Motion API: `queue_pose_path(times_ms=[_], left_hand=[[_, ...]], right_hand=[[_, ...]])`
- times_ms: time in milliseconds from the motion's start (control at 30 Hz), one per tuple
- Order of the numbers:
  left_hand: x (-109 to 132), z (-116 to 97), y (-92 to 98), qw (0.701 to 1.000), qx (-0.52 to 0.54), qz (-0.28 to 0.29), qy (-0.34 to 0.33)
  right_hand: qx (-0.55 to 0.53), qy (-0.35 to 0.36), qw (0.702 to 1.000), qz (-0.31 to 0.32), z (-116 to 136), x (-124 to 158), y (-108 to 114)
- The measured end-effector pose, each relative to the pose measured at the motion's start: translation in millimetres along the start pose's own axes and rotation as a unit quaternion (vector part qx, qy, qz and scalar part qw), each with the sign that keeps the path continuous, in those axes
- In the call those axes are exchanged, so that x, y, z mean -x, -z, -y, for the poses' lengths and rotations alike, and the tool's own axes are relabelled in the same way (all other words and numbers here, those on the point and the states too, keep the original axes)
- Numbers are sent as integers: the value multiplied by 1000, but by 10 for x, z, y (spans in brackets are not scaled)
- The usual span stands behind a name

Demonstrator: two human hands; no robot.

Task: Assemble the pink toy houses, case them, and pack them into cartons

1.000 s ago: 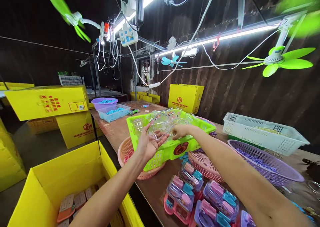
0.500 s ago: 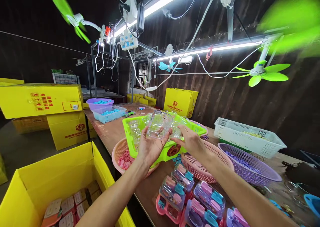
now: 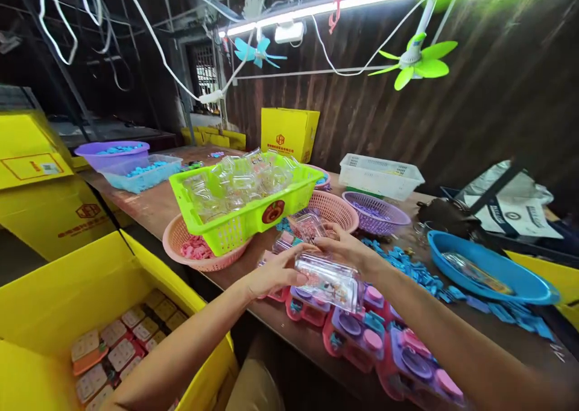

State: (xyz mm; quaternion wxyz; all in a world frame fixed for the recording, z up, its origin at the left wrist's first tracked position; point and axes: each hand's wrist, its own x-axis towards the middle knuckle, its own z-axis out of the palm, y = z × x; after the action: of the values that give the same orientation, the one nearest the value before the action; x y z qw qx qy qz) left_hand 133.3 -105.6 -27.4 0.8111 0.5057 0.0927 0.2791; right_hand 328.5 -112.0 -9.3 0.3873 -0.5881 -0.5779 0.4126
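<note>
My left hand (image 3: 275,272) grips a clear plastic cover (image 3: 330,283) with its thumb along the near edge, above a row of pink-and-purple toy cases (image 3: 355,332). Fingers bent, my right hand (image 3: 350,251) holds a second clear cover (image 3: 310,225) just beyond the first. The cases hold small purple, pink and blue pieces, and the ones nearest me show no cover. Some at the far end of the row are partly hidden behind my hands. A green basket (image 3: 226,224), heaped with more clear covers (image 3: 244,178), stands tilted behind my left hand.
A pink basket (image 3: 169,242) with pink pieces sits under the green one. Purple basket (image 3: 384,221), white crate (image 3: 382,178), blue tray (image 3: 488,266) and loose blue pieces (image 3: 409,269) lie rightward. An open yellow carton (image 3: 181,272) with packed cases stands at left.
Both hands have come from the green basket down to the toy cases, carrying clear covers. The view has turned right and downward, showing the blue tray and loose blue pieces.
</note>
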Motion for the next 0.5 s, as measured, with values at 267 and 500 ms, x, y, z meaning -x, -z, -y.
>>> queue_pose_path(times_ms=[267, 500], left_hand=[[249, 105, 442, 981, 14, -184, -60], [170, 231, 558, 973, -170, -134, -77]], right_hand=[[370, 76, 926, 7, -573, 190, -133], [484, 62, 871, 63, -796, 166, -367]])
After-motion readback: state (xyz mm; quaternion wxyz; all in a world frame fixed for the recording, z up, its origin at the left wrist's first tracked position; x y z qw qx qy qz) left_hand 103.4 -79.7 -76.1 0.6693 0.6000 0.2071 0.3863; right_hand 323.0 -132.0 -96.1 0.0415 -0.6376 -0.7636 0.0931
